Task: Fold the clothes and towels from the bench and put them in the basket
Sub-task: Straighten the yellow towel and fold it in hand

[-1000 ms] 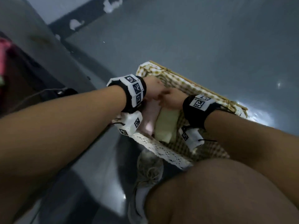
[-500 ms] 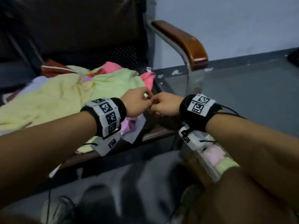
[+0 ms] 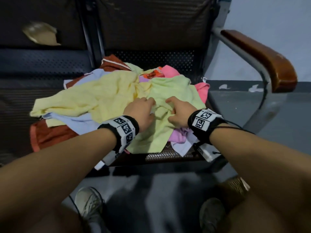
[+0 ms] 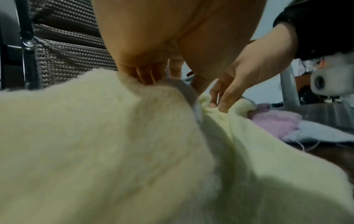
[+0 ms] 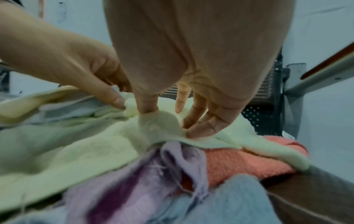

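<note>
— Pale green terry was what both my hands closed on. A second before they had been over at the basket, setting a folded piece in beside the others; half a second before they were in the air over the seat, fists together. At this moment my left hand point(image 3: 142, 111) had its fingers curled into the green towel point(image 3: 170, 91), and my right hand point(image 3: 179, 111) was pinching a ridge of the same cloth just beside it, thumb against fingertips.

— So one item was done and you had started the next?

— That was my reading. The green towel lay on top of the heap on the bench point(image 3: 161, 156), still crumpled, not yet lifted. Beneath it and beside it were the yellow towel point(image 3: 87, 96), a lilac cloth point(image 3: 179, 137), a pink one point(image 3: 202, 91) and a rust-coloured garment point(image 3: 50, 134).

— And the basket?

— Only its corner point(image 3: 237, 184) showed, low on my right by the floor. A good deal of the pile was still unfolded, so I judged the job far from finished.
</note>
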A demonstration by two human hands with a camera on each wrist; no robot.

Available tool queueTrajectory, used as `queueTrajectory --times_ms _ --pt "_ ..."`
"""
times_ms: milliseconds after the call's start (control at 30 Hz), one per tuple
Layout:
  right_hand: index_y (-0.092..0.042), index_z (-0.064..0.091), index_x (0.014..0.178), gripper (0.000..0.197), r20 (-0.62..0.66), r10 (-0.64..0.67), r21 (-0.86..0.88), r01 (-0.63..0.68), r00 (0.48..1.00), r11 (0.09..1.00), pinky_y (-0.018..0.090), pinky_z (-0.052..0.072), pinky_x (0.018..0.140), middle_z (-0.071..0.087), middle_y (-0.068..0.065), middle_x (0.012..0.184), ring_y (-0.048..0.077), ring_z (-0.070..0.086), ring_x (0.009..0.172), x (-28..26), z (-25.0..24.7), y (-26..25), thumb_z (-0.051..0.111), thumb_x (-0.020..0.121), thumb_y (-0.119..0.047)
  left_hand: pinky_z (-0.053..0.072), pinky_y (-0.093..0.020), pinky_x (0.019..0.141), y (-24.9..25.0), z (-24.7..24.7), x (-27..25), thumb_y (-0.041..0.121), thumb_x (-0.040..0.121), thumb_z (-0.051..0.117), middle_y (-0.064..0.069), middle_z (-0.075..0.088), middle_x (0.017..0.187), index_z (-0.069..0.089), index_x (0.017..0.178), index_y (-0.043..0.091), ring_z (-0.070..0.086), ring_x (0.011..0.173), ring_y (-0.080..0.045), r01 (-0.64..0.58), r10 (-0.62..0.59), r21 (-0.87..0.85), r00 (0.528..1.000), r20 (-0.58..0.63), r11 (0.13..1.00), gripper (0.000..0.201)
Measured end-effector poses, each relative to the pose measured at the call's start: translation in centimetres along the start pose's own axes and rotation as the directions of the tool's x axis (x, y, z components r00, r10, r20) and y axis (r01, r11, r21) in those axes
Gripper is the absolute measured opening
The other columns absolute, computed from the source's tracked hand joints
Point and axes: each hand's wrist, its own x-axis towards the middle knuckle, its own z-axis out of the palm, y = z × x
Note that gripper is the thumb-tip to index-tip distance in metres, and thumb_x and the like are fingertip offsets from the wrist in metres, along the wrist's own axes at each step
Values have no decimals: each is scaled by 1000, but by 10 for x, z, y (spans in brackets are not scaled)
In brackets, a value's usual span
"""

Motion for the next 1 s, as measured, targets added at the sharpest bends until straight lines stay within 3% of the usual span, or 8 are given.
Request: queueTrajectory --times_ms 133,300,400,600,733,833,900,1000 --pt "-28 25 152 76 -129 71 158 -50 989 986 41 54 88 70 11 108 33 66 97 3 9 5 64 87 -34 51 -36 69 1 -5 8 31 95 52 -3 69 103 53 121 22 63 91 -28 84 -91 -120 994 -55 989 28" --pt "-22 75 107 21 -293 109 125 -76 950 989 36 53 85 74 8 108 33 66 102 9 3 5 59 95 -28 52 -45 88 8 -3 13 33 91 59 -8 53 129 45 139 19 51 118 -30 96 -105 -134 993 -60 986 51" --pt "-25 55 65 36 -381 35 183 39 924 982 33 41 68 63 6 78 28 59 79 6 -12 -2 51 100 -29 46 -44 96 15 0 16 36 87 62 -10 49 133 49 136 18 44 123 -32 58 -63 -47 992 -110 997 54" --pt "-15 43 77 30 -641 -76 245 297 764 923 32 31 75 45 3 79 19 43 78 -26 -40 -4 36 105 -20 40 -40 81 22 -14 17 24 93 49 -10 65 103 54 110 16 60 99 -36 64 -68 -24 975 -212 998 19" --pt "-19 43 92 30 -521 33 416 221 853 882 21 39 58 53 -8 77 8 48 66 -47 -50 15 54 98 -46 37 -31 71 36 -35 14 13 95 45 -4 66 92 61 94 14 60 90 -27 -101 -36 -461 960 -279 882 15" --pt "-26 48 109 35 -314 -70 406 201 947 891 21 49 68 59 -8 90 4 56 73 -57 -50 25 71 87 -38 44 -31 66 57 -58 9 14 86 49 5 64 78 60 84 24 59 74 -15 -158 -102 -733 949 -297 662 15" --pt "-25 56 95 10 -308 -112 279 202 945 939 31 49 74 58 -10 81 0 53 72 -60 -49 26 64 92 -22 51 -30 64 64 -69 4 19 79 53 3 68 79 65 88 28 62 71 -13 -158 -126 -836 957 -260 525 18" --pt "-24 58 80 25 -397 -5 370 165 918 914 29 42 63 57 -6 74 4 51 66 -59 -56 27 46 96 -9 51 -24 66 66 -72 2 22 83 63 15 69 78 67 91 31 66 78 -12 -120 -104 -848 974 -202 516 13"
